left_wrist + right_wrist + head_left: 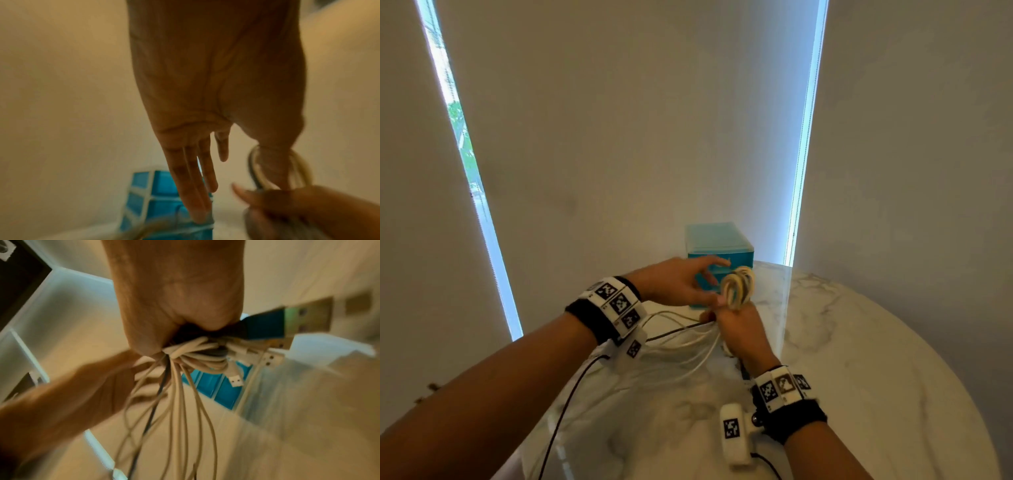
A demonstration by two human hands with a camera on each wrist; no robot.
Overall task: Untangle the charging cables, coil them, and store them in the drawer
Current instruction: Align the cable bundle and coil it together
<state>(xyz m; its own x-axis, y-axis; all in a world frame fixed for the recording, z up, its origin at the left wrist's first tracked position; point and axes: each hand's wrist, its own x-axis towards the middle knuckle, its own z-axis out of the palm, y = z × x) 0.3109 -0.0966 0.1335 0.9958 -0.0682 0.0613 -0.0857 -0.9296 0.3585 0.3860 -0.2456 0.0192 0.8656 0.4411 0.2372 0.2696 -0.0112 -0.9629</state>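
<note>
1. While gathering charging cables above a marble table, right hand clenched round a coil of white cables, held upright so the loops stay stacked.
2. Left hand spread beside the coil, fingers straight and gripping nothing, thumb tucked through the loops; judged to be steadying the coil for another wrap.
3. Loose cable tails, white with one dark strand, trailing from the fist to the table, not yet wound.
4. USB plugs poking out past the fist in the right wrist view, one with a blue housing, kept clear of the winding.
5. Blue drawer unit standing just behind both hands, at the table's far edge, within easy reach; whether a drawer is open, impossible to tell.
</note>
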